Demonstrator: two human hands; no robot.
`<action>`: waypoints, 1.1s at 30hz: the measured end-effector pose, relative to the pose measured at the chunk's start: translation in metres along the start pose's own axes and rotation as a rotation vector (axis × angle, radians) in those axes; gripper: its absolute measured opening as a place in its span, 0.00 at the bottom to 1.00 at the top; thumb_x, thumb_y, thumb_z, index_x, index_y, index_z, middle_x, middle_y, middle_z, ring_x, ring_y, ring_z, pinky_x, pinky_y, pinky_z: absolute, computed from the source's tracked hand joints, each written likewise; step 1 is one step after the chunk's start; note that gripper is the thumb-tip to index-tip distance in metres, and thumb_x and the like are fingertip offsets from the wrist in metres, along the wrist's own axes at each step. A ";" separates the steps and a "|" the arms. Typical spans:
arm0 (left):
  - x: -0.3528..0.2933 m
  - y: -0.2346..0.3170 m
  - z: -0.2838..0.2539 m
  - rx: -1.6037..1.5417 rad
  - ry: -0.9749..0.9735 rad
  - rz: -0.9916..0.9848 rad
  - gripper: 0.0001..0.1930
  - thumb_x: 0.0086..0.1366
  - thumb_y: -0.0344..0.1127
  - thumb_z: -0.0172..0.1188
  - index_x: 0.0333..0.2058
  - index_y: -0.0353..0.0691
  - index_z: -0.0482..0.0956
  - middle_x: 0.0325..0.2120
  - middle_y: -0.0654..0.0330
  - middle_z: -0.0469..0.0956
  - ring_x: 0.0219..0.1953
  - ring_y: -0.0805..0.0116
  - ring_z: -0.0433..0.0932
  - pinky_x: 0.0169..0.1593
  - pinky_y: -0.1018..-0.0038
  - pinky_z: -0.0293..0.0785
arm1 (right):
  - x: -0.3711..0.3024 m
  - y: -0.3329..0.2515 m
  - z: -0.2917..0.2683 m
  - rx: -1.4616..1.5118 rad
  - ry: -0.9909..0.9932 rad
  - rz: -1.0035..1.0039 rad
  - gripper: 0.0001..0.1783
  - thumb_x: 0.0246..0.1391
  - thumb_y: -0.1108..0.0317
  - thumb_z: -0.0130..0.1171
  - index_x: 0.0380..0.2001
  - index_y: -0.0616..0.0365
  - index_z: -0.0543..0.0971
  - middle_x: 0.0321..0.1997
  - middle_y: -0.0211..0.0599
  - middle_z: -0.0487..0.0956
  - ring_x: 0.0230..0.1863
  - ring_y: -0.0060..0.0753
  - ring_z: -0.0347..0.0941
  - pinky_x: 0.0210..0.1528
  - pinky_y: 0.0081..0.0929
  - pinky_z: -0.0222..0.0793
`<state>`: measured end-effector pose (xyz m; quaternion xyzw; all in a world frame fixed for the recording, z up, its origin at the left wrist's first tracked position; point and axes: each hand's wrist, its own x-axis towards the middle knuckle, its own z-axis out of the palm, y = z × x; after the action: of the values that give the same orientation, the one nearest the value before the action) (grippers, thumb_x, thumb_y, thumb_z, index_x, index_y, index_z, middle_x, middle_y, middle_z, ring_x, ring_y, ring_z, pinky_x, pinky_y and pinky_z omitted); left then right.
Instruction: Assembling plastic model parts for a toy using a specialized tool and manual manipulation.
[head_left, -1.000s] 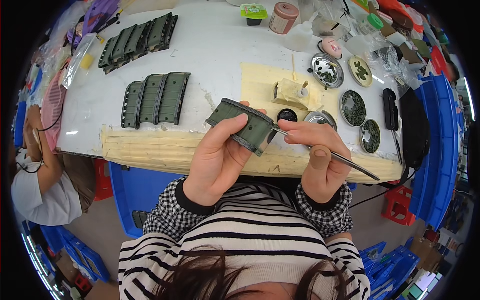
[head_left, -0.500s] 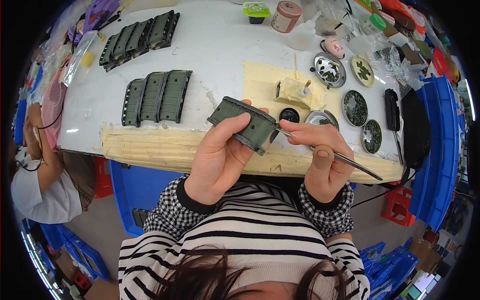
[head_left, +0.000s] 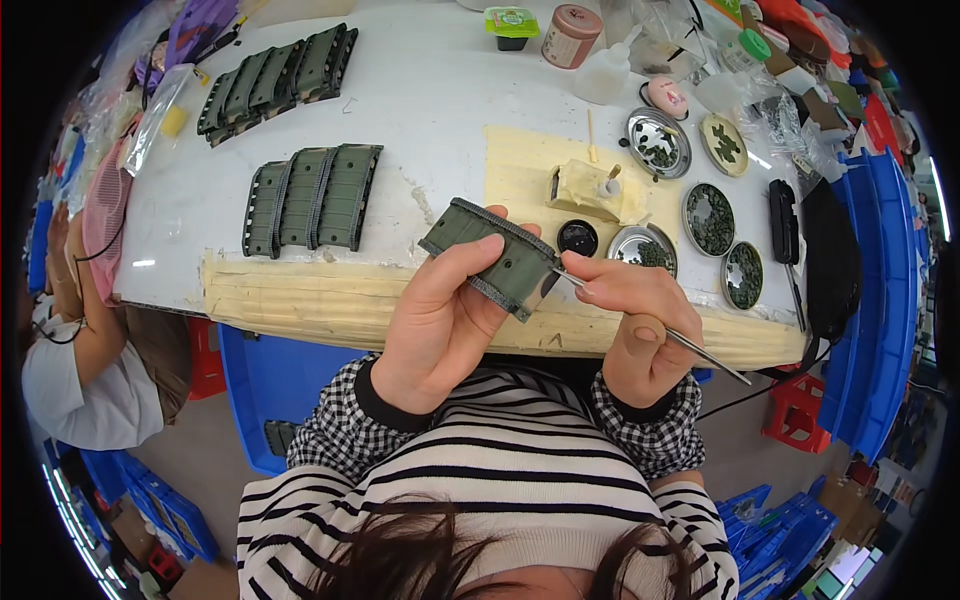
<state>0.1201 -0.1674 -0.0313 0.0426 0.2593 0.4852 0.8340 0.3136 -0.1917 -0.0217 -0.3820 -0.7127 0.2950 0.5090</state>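
Note:
My left hand (head_left: 440, 325) is closed around a curved dark green camouflage piece (head_left: 484, 252) with grey ribbed bands and small dark holes, the thumb lying on its upper face. It is held tilted above the table's front edge. My right hand (head_left: 645, 315) grips a slim metal tool (head_left: 702, 356) like a pencil. The tool's tip meets the right end of the green piece, and its long shaft points down to the right. Whether it is a tweezer or a single-shaft tool I cannot tell. Fingertips partly cover the contact spot.
Similar green pieces stand in two groups, one nearer (head_left: 312, 200) and one farther (head_left: 275, 82). On the right are metal dishes of small green bits (head_left: 710, 218), a black pot (head_left: 577, 238) and a taped block (head_left: 590, 193). A person (head_left: 95, 370) sits at the left.
The green piece and both hands have shifted slightly downward. The tool's back end has moved a little left and down, while its tip stays at the piece's right end.

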 end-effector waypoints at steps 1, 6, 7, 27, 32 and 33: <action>0.000 0.000 0.000 0.001 -0.010 -0.002 0.17 0.65 0.28 0.53 0.52 0.34 0.68 0.48 0.49 0.74 0.49 0.65 0.76 0.51 0.72 0.77 | 0.000 0.000 0.000 0.003 -0.002 -0.002 0.10 0.57 0.75 0.51 0.39 0.65 0.79 0.44 0.49 0.81 0.44 0.41 0.79 0.46 0.28 0.73; 0.001 0.001 0.002 0.027 0.048 -0.002 0.17 0.65 0.29 0.53 0.52 0.35 0.68 0.47 0.50 0.75 0.48 0.65 0.77 0.49 0.72 0.77 | 0.004 0.000 0.000 -0.019 -0.024 -0.061 0.10 0.56 0.75 0.53 0.39 0.65 0.79 0.43 0.50 0.81 0.43 0.43 0.79 0.45 0.30 0.75; 0.000 0.001 0.002 0.035 0.060 -0.003 0.17 0.65 0.29 0.53 0.52 0.36 0.68 0.47 0.50 0.75 0.48 0.65 0.77 0.48 0.72 0.78 | 0.005 -0.002 0.000 -0.031 -0.039 -0.050 0.10 0.56 0.75 0.53 0.39 0.65 0.79 0.43 0.50 0.81 0.43 0.43 0.79 0.44 0.30 0.75; -0.001 0.000 0.003 0.029 0.015 -0.003 0.18 0.64 0.29 0.53 0.53 0.36 0.68 0.47 0.49 0.75 0.47 0.64 0.78 0.49 0.71 0.77 | -0.003 0.000 0.004 0.034 0.017 -0.038 0.12 0.63 0.70 0.48 0.39 0.66 0.78 0.42 0.51 0.81 0.45 0.46 0.79 0.46 0.32 0.75; -0.001 0.001 0.001 0.044 0.003 0.000 0.18 0.64 0.29 0.54 0.53 0.36 0.68 0.47 0.49 0.75 0.47 0.63 0.77 0.50 0.70 0.77 | 0.003 -0.007 -0.002 -0.069 -0.054 -0.085 0.09 0.59 0.74 0.51 0.39 0.67 0.78 0.42 0.52 0.80 0.44 0.46 0.80 0.44 0.31 0.76; -0.001 0.000 0.002 0.047 0.006 0.011 0.18 0.64 0.29 0.54 0.53 0.36 0.68 0.46 0.49 0.75 0.47 0.63 0.77 0.50 0.69 0.77 | 0.003 -0.008 -0.003 -0.079 -0.063 -0.089 0.09 0.58 0.76 0.52 0.39 0.67 0.78 0.42 0.52 0.80 0.44 0.46 0.80 0.44 0.31 0.76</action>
<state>0.1202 -0.1680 -0.0288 0.0621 0.2728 0.4835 0.8294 0.3136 -0.1932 -0.0123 -0.3601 -0.7559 0.2555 0.4834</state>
